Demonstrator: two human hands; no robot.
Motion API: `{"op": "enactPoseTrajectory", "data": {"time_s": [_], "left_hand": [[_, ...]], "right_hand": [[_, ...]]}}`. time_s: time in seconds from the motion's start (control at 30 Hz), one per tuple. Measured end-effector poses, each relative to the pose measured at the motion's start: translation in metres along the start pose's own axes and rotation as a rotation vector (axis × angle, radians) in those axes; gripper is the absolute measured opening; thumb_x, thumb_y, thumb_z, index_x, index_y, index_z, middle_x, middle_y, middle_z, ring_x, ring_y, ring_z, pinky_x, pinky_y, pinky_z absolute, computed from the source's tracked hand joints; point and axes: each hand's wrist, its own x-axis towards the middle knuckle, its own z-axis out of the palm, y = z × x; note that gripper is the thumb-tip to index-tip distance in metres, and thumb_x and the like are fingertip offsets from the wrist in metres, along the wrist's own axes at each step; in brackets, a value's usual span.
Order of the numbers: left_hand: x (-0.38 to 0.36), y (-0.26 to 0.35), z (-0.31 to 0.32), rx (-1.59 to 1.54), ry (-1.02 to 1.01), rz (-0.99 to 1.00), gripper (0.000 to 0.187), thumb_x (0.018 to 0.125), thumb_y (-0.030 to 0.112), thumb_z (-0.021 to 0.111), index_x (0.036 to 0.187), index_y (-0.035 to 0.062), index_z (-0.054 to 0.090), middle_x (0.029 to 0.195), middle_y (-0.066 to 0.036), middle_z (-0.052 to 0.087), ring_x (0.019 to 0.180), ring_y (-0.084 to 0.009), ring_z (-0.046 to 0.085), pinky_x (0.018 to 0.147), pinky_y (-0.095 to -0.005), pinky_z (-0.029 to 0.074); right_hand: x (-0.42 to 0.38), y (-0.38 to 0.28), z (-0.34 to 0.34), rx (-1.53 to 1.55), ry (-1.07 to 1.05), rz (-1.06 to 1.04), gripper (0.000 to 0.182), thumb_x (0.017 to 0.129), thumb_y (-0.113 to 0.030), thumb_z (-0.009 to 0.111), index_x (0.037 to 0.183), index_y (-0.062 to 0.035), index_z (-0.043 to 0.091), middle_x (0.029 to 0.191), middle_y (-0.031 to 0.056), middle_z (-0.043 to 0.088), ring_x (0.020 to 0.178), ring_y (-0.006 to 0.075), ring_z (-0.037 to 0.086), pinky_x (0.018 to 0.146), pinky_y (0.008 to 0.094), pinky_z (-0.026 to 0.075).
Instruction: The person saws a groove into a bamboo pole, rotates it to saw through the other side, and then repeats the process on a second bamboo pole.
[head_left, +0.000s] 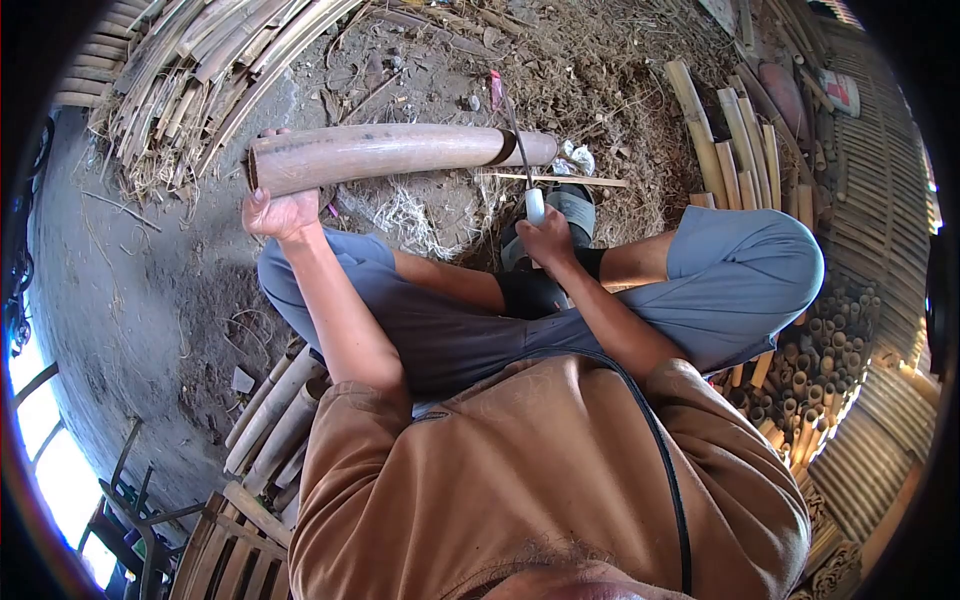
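Note:
A thick bamboo tube point(375, 157) lies crosswise in front of me, its hollow end facing left. My left hand point(283, 212) is wrapped around that end, thumb on the near side and fingertips showing at the far side. In my right hand point(548, 236) is the pale handle of a long, thin-bladed knife point(516, 125). Its blade points away from me and crosses the tube near the right end, right beside a dark curved gap in the bamboo. A pinkish-red bit shows at the blade's tip. Past the blade, a short bamboo section continues to the right.
Split bamboo strips point(215, 65) are heaped at the upper left. Upright bamboo pieces point(735, 150) stand at the right, with many stacked tubes point(815, 365) below them. Fibrous shavings point(620, 80) cover the ground ahead. A thin strip point(570, 180) lies by my foot.

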Motion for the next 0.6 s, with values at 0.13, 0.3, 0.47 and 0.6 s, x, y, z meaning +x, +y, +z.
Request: {"op": "enactPoseTrajectory", "data": {"time_s": [0.13, 0.3, 0.47, 0.6], "left_hand": [[-0.001, -0.001, 0.004, -0.007, -0.004, 0.007, 0.082, 0.057, 0.025, 0.073, 0.131, -0.0049, 0.051, 0.134, -0.018, 0.054, 0.131, -0.0368, 0.044, 0.114, -0.0615, 0.024], [-0.001, -0.001, 0.005, 0.017, -0.003, 0.016, 0.082, 0.057, 0.025, 0.074, 0.130, -0.0049, 0.052, 0.134, -0.018, 0.054, 0.131, -0.0367, 0.044, 0.114, -0.0612, 0.025], [-0.001, 0.000, 0.005, 0.030, 0.001, 0.017, 0.085, 0.057, 0.025, 0.075, 0.132, -0.0053, 0.050, 0.134, -0.018, 0.054, 0.132, -0.0364, 0.044, 0.114, -0.0610, 0.025], [-0.001, -0.001, 0.005, 0.031, 0.000, 0.016, 0.086, 0.057, 0.026, 0.075, 0.133, -0.0056, 0.049, 0.133, -0.018, 0.054, 0.131, -0.0362, 0.044, 0.114, -0.0613, 0.024]], "right_hand": [[0.001, 0.001, 0.002, -0.035, -0.016, -0.083, 0.038, 0.074, -0.026, 0.064, 0.097, 0.0046, 0.060, 0.087, 0.0253, 0.066, 0.086, 0.0437, 0.064, 0.079, 0.0482, 0.052], [-0.003, -0.004, 0.002, -0.060, 0.010, -0.151, 0.037, 0.074, -0.026, 0.064, 0.096, 0.0040, 0.060, 0.084, 0.0247, 0.065, 0.084, 0.0426, 0.064, 0.076, 0.0477, 0.051], [0.008, 0.017, 0.013, -0.041, 0.048, -0.101, 0.036, 0.076, -0.027, 0.064, 0.094, 0.0036, 0.059, 0.081, 0.0232, 0.065, 0.082, 0.0417, 0.065, 0.074, 0.0468, 0.051], [0.003, 0.008, 0.005, -0.024, 0.011, -0.041, 0.040, 0.076, -0.028, 0.065, 0.097, 0.0055, 0.060, 0.087, 0.0252, 0.066, 0.086, 0.0422, 0.065, 0.078, 0.0477, 0.052]]}}
